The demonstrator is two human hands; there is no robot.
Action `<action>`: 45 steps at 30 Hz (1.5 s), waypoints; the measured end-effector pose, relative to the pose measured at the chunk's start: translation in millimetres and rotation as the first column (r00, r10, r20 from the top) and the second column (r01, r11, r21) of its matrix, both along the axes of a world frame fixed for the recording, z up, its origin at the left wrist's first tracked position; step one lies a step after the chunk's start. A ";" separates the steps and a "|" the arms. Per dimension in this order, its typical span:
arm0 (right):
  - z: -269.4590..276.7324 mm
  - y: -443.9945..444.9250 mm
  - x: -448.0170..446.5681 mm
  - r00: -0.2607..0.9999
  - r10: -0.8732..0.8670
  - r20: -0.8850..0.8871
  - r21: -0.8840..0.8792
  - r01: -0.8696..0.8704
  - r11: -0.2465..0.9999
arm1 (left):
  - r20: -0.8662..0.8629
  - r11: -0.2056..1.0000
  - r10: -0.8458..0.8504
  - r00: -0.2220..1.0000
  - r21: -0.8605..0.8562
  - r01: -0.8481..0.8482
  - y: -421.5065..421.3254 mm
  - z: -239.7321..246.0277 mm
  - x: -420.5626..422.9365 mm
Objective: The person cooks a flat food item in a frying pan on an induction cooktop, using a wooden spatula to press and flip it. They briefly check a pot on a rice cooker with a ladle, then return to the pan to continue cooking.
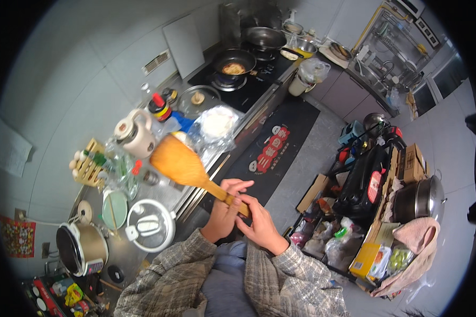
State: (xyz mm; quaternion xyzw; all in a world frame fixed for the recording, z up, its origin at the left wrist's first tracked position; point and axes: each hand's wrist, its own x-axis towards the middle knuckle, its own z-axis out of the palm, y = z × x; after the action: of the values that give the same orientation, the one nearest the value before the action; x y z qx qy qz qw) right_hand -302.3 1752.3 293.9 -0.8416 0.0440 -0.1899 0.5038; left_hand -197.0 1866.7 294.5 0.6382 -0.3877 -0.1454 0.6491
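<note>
A wooden spatula (178,162) is held in front of me, its broad blade pointing up and left over the counter. My left hand (221,218) grips its handle, with the thumb lying across the wood. At the handle's tip, the fingers of my right hand (263,226) close on the end. Farther off, a frying pan (248,61) sits on the gas stove (261,85) with a browned flat piece of food (234,69) inside. Beyond the spatula blade, a plastic-wrapped plate of something white (218,123) stands at the counter's edge.
A glass pan lid (199,99), a cream kettle (135,134), a crate of eggs (88,162), a white-rimmed lidded pot (150,226) and a rice cooker (81,247) crowd the counter. A dark floor mat (271,146) lies below. Loaded shelving with a steel pot (414,200) stands right.
</note>
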 end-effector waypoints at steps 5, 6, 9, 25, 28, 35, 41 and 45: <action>-16.6 -93.7 35.4 0.972 -0.203 -0.122 -0.076 0.195 0.978 | -0.065 0.965 -0.262 0.963 -0.033 0.260 -113.7 -22.5 46.6; -17.1 -114.1 46.9 0.970 -0.234 -0.065 -0.059 0.230 0.971 | -0.011 0.962 -0.273 0.962 0.022 0.273 -133.9 -24.4 60.3; -9.9 -178.5 71.8 0.942 -0.282 -0.183 0.034 0.293 0.956 | 0.003 0.968 -0.249 0.969 0.036 0.249 -188.5 -27.1 93.6; -16.6 -493.8 335.5 0.986 -0.019 -0.165 -0.539 -0.074 0.839 | -0.455 0.988 0.124 0.882 0.143 -0.065 -363.7 -83.0 250.2; -35.2 -515.9 405.9 0.981 0.131 -0.146 -0.598 -0.193 0.778 | -0.545 0.954 0.298 0.784 0.199 -0.224 -398.3 -87.0 262.7; -95.6 -531.8 531.2 0.910 0.364 -0.198 -0.709 -0.390 0.587 | -0.694 0.917 0.387 0.607 0.223 -0.330 -448.5 -111.7 270.9; -120.3 -543.9 560.1 0.874 0.400 -0.277 -0.707 -0.467 0.531 | -0.763 0.873 0.442 0.471 0.245 -0.423 -449.2 -141.6 312.8; -124.5 -546.4 564.0 0.849 0.415 -0.328 -0.680 -0.517 0.520 | -0.778 0.846 0.488 0.395 0.313 -0.431 -446.2 -168.4 348.6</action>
State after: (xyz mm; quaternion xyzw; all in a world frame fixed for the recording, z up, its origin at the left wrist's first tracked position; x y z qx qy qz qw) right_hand 261.7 1206.0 169.4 -0.9620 -0.2338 0.0043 0.1409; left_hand 151.7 1420.5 126.1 0.5898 0.1656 -0.2582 0.7470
